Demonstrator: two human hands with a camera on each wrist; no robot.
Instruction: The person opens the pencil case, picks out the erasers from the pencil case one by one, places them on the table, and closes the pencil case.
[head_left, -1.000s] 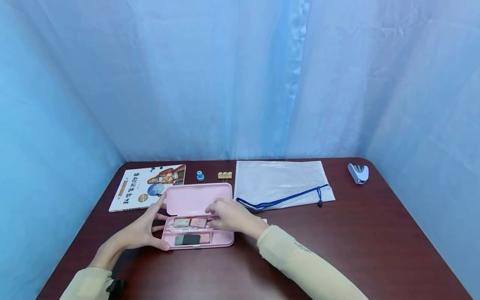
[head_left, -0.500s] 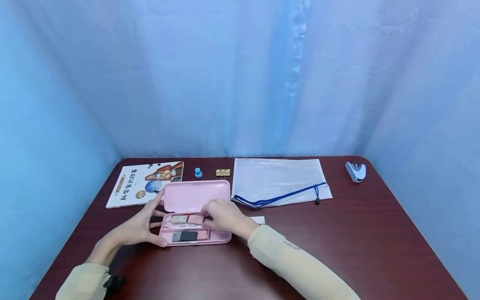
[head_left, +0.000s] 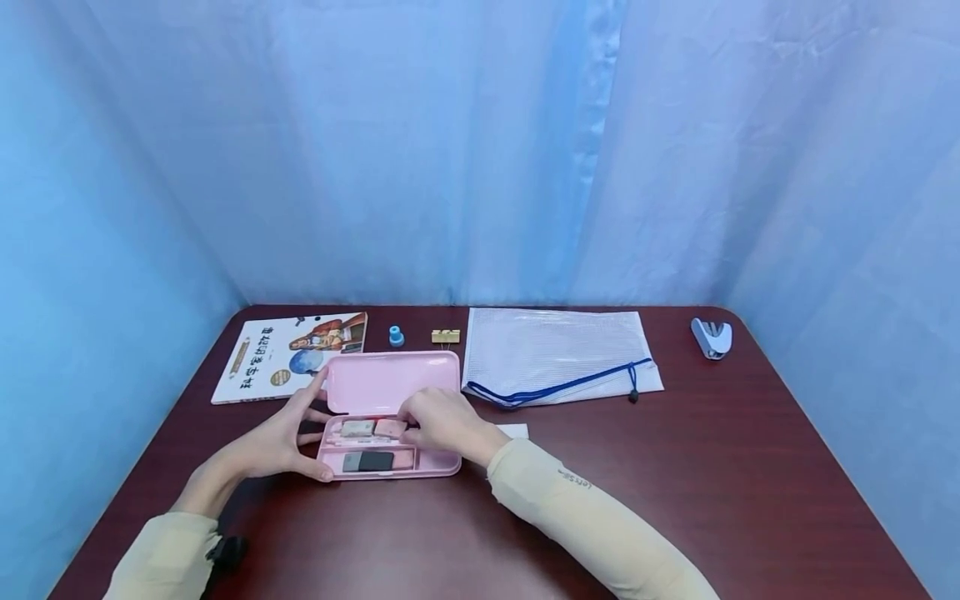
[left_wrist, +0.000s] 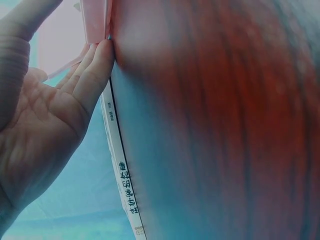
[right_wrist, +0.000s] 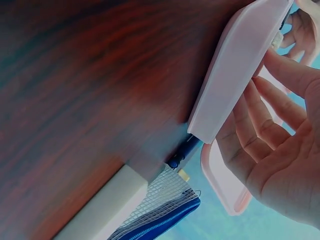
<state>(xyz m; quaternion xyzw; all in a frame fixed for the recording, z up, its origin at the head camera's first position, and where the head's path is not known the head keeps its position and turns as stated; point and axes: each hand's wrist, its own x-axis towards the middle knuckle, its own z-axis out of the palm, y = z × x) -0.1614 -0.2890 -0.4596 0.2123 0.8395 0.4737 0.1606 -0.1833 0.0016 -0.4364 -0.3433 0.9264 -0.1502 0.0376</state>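
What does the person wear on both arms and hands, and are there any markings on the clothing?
Both arms are covered by long, pale beige sleeves: the left sleeve and the right sleeve. The right sleeve carries a small line of dark lettering, too small to read. A small black item sits at the left sleeve's cuff. The left hand and right hand are bare, with no gloves.

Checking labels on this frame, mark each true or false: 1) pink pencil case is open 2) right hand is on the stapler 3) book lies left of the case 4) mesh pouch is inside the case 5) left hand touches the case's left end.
1) The pink pencil case is open: true.
2) The right hand is on the stapler: false, it reaches into the case; the stapler sits untouched at the far right corner.
3) The book lies left of the case: true.
4) The mesh pouch is inside the case: false, it lies flat on the table, to the case's right.
5) The left hand touches the case's left end: true.
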